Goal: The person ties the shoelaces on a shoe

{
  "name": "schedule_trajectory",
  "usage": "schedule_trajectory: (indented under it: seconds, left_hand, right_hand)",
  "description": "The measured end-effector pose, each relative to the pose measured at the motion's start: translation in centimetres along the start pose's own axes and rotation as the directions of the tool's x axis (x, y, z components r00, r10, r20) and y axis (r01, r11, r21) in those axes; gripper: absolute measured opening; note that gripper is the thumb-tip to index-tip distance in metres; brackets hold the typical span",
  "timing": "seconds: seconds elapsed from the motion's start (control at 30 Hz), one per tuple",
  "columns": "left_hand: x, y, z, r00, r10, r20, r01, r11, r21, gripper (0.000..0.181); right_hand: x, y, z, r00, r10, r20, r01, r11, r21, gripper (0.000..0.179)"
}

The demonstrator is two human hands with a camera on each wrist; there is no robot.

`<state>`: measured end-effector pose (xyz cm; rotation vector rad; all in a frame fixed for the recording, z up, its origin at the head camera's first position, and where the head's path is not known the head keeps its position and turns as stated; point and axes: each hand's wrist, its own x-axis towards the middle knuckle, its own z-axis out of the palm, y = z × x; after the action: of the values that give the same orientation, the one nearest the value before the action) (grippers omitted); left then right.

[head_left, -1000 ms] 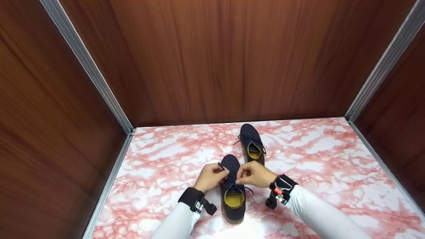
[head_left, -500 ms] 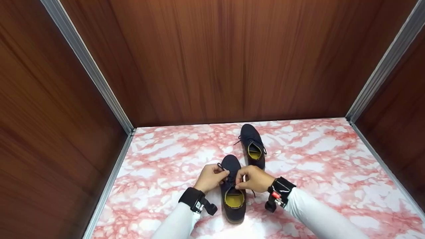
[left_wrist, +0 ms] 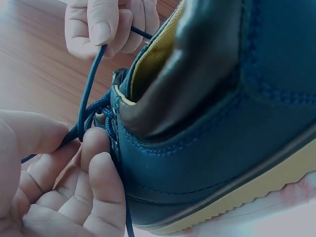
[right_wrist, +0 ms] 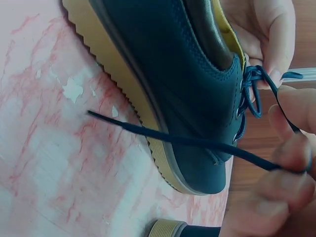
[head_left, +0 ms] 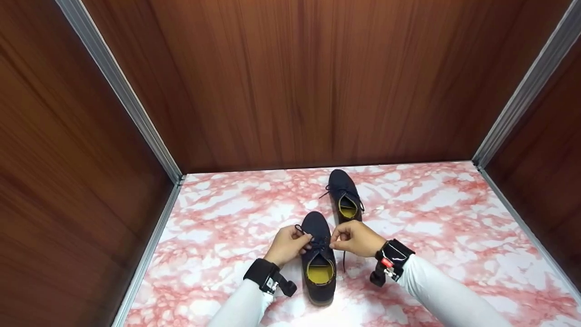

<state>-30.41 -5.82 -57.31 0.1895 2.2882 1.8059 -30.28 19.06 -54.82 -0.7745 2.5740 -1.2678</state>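
Observation:
A dark navy lace-up shoe (head_left: 320, 293) with a yellow lining stands on the marbled surface, toe pointing away. My left hand (head_left: 287, 245) is at its left side, pinching a lace between thumb and fingers; a dark loop sticks out above them. Across the shoe, my right hand (head_left: 356, 238) pinches the other part of the shoelace (right_wrist: 197, 142), whose free end hangs past the fingers. In the left wrist view a strand of lace (left_wrist: 91, 81) runs taut from the right fingertips to the crossing at the left fingers. The laces cross over the tongue, close to the eyelets.
A matching shoe (head_left: 341, 181) stands farther back and slightly right, its laces tied, its heel partly behind my right hand. Wood-grain panels (head_left: 290, 91) with grey metal edging enclose the pink and white surface (head_left: 218, 218) at the back and both sides.
My right hand dips toward the shoe's opening, then draws up and right with the lace, whose end now hangs below it. My left hand stays nearly in place.

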Motion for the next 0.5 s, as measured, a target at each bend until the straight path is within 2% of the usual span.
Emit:
schedule_trajectory:
  seconds: [0.3,0.5]
  left_hand:
    - [-0.05,-0.02,-0.16,1.000,0.019,0.023,-0.019,1.000,0.017,0.016]
    - [0.01,0.13,-0.07,0.998,0.050,0.023,-0.051,0.998,0.030,0.018]
  right_hand:
    - [-0.01,-0.14,-0.26,1.000,0.005,-0.013,-0.007,0.992,-0.122,0.012]
    - [0.38,-0.23,0.28,1.000,0.008,0.016,-0.006,0.998,-0.070,0.009]
